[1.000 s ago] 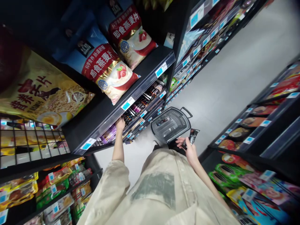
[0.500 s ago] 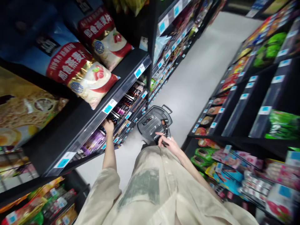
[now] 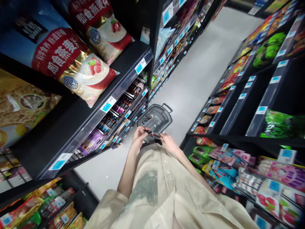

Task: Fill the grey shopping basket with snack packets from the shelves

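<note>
Low in front of my body, my left hand (image 3: 138, 138) and my right hand (image 3: 168, 143) grip opposite ends of a small dark snack packet (image 3: 153, 135) with some orange on it. Its print is too small to read. Just beyond my hands, a grey shopping basket (image 3: 168, 112) sits on the floor, and another dark packet (image 3: 148, 119) lies inside it. To the left, the low shelf holds dark-blue packets (image 3: 107, 123), purple-and-black packets (image 3: 123, 104) and purple bags (image 3: 91, 142).
Large oatmeal bags (image 3: 71, 66) stand on the upper left shelf, whose edge (image 3: 95, 116) juts out above the low packets. Right-hand shelves (image 3: 252, 127) carry green bags (image 3: 277, 124) and hanging sweets (image 3: 221, 173). A pale aisle floor (image 3: 202, 66) runs ahead between the shelves.
My left hand has come out of the low left shelf and moved right to meet my right hand. The packet my right hand held upright is now lower, between both hands.
</note>
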A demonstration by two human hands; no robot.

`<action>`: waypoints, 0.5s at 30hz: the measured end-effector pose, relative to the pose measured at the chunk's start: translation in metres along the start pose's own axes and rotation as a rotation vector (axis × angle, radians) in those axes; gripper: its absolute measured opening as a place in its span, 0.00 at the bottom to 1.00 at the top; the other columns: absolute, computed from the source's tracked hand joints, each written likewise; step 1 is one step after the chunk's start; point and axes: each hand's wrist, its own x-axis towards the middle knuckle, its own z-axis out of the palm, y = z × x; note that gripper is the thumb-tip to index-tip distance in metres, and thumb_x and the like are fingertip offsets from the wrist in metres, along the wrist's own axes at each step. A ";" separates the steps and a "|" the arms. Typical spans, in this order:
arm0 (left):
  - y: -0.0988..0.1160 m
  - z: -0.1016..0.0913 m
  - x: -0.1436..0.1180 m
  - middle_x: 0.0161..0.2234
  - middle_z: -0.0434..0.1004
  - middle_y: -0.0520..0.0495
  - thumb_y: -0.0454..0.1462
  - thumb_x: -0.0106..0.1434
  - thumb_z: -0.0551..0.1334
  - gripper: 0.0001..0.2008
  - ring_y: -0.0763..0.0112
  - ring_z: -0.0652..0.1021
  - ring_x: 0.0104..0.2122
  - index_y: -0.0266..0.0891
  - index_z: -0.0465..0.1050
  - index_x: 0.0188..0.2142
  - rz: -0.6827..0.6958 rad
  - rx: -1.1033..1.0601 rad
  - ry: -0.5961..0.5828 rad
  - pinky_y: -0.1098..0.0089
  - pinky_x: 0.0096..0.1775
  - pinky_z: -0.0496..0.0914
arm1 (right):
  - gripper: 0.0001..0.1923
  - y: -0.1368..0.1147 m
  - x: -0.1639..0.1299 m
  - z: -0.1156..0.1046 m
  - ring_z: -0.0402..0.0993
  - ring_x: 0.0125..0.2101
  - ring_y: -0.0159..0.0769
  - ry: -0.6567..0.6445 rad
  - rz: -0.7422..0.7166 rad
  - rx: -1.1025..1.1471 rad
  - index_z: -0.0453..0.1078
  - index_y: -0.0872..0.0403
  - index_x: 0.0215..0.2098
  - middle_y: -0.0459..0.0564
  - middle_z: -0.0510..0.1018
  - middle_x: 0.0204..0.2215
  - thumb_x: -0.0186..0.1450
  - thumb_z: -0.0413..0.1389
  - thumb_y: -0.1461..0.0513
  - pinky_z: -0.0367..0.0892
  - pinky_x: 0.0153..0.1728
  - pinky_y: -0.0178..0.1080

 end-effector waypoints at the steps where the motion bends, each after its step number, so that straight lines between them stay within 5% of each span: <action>1: 0.006 -0.004 -0.001 0.49 0.79 0.46 0.41 0.55 0.79 0.19 0.58 0.78 0.56 0.41 0.72 0.38 -0.007 0.054 -0.075 0.59 0.59 0.71 | 0.16 0.003 0.000 -0.004 0.70 0.40 0.45 0.086 0.016 -0.135 0.78 0.57 0.45 0.56 0.81 0.38 0.70 0.48 0.69 0.66 0.43 0.43; 4: 0.015 -0.013 -0.007 0.61 0.74 0.39 0.43 0.60 0.76 0.16 0.52 0.75 0.61 0.38 0.72 0.37 -0.088 0.174 -0.251 0.55 0.60 0.71 | 0.18 0.006 0.001 -0.018 0.67 0.46 0.51 0.208 0.004 -0.326 0.76 0.56 0.50 0.60 0.79 0.44 0.67 0.50 0.71 0.65 0.46 0.47; 6: 0.014 -0.015 -0.012 0.62 0.75 0.37 0.44 0.61 0.75 0.17 0.52 0.77 0.59 0.39 0.73 0.40 -0.120 0.199 -0.237 0.53 0.57 0.73 | 0.19 0.005 0.002 -0.025 0.67 0.47 0.51 0.257 -0.029 -0.285 0.76 0.56 0.51 0.60 0.77 0.44 0.65 0.51 0.71 0.66 0.47 0.48; 10: 0.004 -0.014 -0.015 0.54 0.82 0.38 0.43 0.58 0.77 0.17 0.55 0.81 0.54 0.40 0.74 0.40 -0.046 0.267 -0.100 0.54 0.57 0.72 | 0.21 0.003 0.003 -0.032 0.73 0.50 0.48 0.333 -0.097 0.140 0.74 0.55 0.55 0.58 0.76 0.50 0.62 0.59 0.66 0.71 0.51 0.48; 12: 0.002 -0.014 -0.015 0.52 0.83 0.39 0.41 0.57 0.78 0.16 0.55 0.81 0.54 0.40 0.76 0.39 -0.031 0.262 -0.080 0.54 0.59 0.72 | 0.27 0.004 0.001 -0.034 0.76 0.52 0.49 0.246 -0.096 0.415 0.74 0.53 0.56 0.58 0.77 0.54 0.58 0.68 0.60 0.76 0.49 0.48; 15: 0.004 -0.014 -0.014 0.50 0.84 0.40 0.39 0.54 0.79 0.18 0.55 0.82 0.53 0.41 0.76 0.40 -0.063 0.172 -0.051 0.54 0.58 0.73 | 0.26 0.004 0.000 -0.033 0.82 0.39 0.46 0.104 0.061 0.787 0.79 0.53 0.49 0.54 0.83 0.43 0.57 0.72 0.50 0.81 0.38 0.47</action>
